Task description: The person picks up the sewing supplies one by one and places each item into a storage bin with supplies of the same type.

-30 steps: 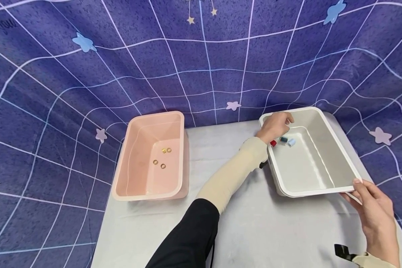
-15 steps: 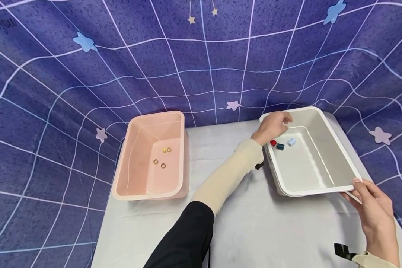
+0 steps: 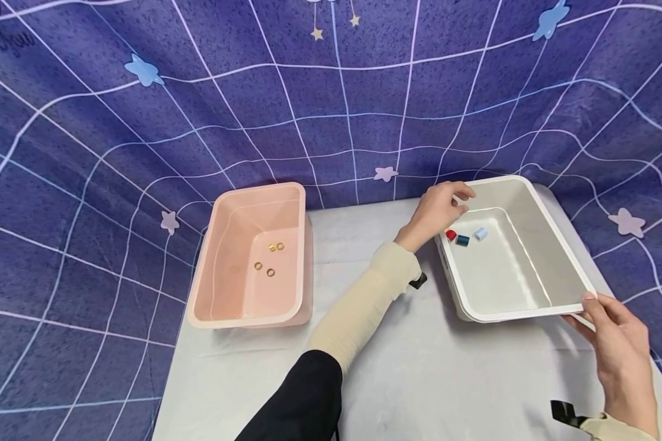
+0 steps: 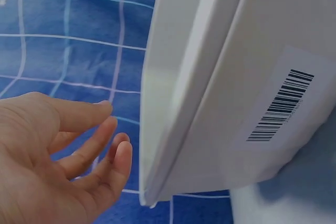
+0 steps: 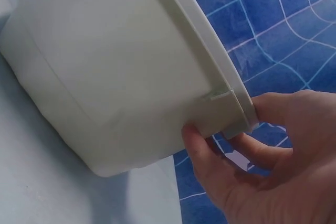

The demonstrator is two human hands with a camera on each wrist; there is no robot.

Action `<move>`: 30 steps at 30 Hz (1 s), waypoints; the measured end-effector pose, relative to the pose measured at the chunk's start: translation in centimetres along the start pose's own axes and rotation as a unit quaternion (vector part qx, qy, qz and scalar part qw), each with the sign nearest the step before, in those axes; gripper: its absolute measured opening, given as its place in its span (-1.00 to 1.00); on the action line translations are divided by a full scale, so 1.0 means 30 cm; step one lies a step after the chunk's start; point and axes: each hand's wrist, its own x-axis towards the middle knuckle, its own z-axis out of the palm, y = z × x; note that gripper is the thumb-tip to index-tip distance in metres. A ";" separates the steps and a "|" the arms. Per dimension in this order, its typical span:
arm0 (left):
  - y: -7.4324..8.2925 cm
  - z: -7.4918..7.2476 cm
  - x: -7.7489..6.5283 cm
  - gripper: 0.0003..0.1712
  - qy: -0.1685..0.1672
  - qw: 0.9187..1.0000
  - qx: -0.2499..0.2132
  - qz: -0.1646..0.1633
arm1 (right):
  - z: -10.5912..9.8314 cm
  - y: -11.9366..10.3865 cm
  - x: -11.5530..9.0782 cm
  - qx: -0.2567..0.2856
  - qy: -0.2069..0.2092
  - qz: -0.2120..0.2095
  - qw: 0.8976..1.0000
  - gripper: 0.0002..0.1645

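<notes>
My left hand (image 3: 440,205) hovers over the far left corner of a white plastic bin (image 3: 463,306), with loosely bent fingers and nothing between them. In the left wrist view, that hand (image 4: 79,156) is apart from the bin's rim (image 4: 184,87). Inside the bin, near its left wall, lie small cylinders that look like thread spools: a red one (image 3: 450,234), a dark green one (image 3: 462,241) and a light blue one (image 3: 480,233). My right hand (image 3: 620,343) grips the bin's near right corner, thumb on the rim and fingers beneath, as the right wrist view confirms.
A pink bin (image 3: 217,257) stands on the left of the white-covered table (image 3: 419,373), with several small gold rings (image 3: 271,272) on its floor. Behind the table and down its sides hangs a blue gridded cloth (image 3: 353,92) with stars.
My left hand has drawn back leftward from over the white bin. The dark green spool has shifted toward the red one and come to rest. My right hand stays on the corner.
</notes>
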 end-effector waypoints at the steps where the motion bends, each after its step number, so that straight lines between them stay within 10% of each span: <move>1: 0.000 -0.009 -0.014 -0.67 0.006 1.000 -0.004 0.002 | 0.001 -0.001 -0.002 -0.008 0.007 0.001 1.000 -0.82; 11: -0.012 -0.103 -0.187 -0.67 0.082 0.995 -0.048 0.008 | 0.013 -0.028 -0.022 -0.074 0.068 0.000 0.995 -0.75; 17: -0.010 -0.139 -0.303 -0.67 0.106 0.989 -0.101 0.006 | 0.029 -0.056 -0.039 -0.198 0.146 0.029 0.969 -0.64; 25: -0.006 -0.180 -0.487 -0.67 0.138 0.979 -0.148 0.014 | 0.045 -0.100 -0.065 -0.433 0.161 -0.011 0.887 -0.49; 30: -0.019 -0.231 -0.600 -0.68 0.156 0.974 -0.165 0.016 | 0.063 -0.127 -0.085 -0.496 0.162 -0.035 0.852 -0.43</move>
